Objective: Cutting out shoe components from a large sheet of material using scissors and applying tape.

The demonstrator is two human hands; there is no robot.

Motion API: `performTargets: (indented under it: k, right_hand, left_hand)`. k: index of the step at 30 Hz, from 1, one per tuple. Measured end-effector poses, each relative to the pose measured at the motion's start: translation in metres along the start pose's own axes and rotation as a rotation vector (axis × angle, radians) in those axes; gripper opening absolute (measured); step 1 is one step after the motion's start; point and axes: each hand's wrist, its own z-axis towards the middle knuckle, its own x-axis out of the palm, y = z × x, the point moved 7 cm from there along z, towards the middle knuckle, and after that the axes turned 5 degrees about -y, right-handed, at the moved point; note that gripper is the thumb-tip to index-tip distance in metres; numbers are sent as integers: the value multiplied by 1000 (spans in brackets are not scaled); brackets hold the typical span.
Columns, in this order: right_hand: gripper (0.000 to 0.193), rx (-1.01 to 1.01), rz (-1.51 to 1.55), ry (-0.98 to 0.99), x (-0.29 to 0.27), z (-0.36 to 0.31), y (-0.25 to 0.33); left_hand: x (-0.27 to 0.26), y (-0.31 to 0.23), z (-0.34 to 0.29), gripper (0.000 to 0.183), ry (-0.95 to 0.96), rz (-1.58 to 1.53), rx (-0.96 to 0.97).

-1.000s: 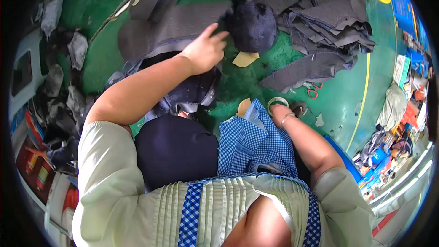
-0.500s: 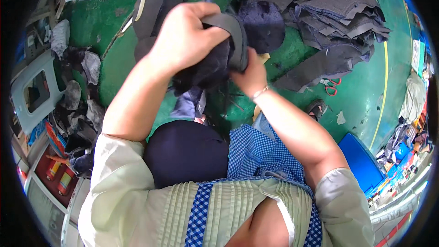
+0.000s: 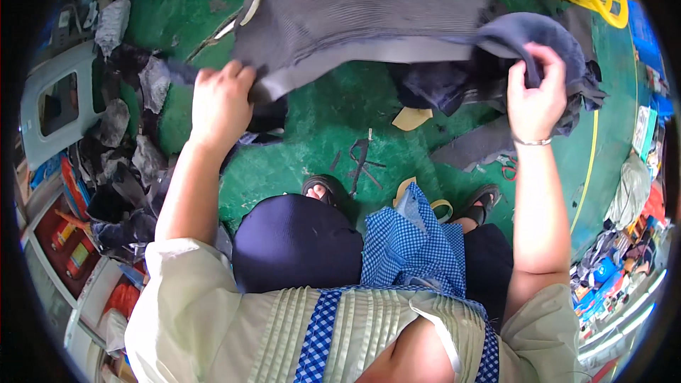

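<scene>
Grey cloth [image 3: 369, 21] | stretched between both grips | left hand [image 3: 220, 103], right hand [image 3: 535, 99] clenched on its ends

1. The single head view looked steeply down from above the seated person's lap onto the green floor [image 3: 312, 135].
2. It sat close, both forearms rising from the lower edge.
3. Fisheye bending curved the rim.

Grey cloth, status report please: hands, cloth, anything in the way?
Left hand and right hand each in a closed grip on the grey cloth. Cloth stretched out between them above the green floor. Fabric scraps below, nothing blocking.
</scene>
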Motion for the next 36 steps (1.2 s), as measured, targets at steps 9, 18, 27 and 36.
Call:
performTargets:
  k: [9,18,27,36]
  right_hand:
    - [98,190,-173,310,93,-82,-35]
    - [72,473,-225,835,157,-216,-11]
    - [25,-128,114,173,60,-81,62]
    - [24,-26,-133,285,69,-114,-60]
  left_hand:
    - [67,26,-76,92,797,65,-178]
    - [147,-40,13,104,623,22,-142]
    - [180,-30,16,96,469,-93,-175]
    - [173,-88,9,56,450,-276,179]
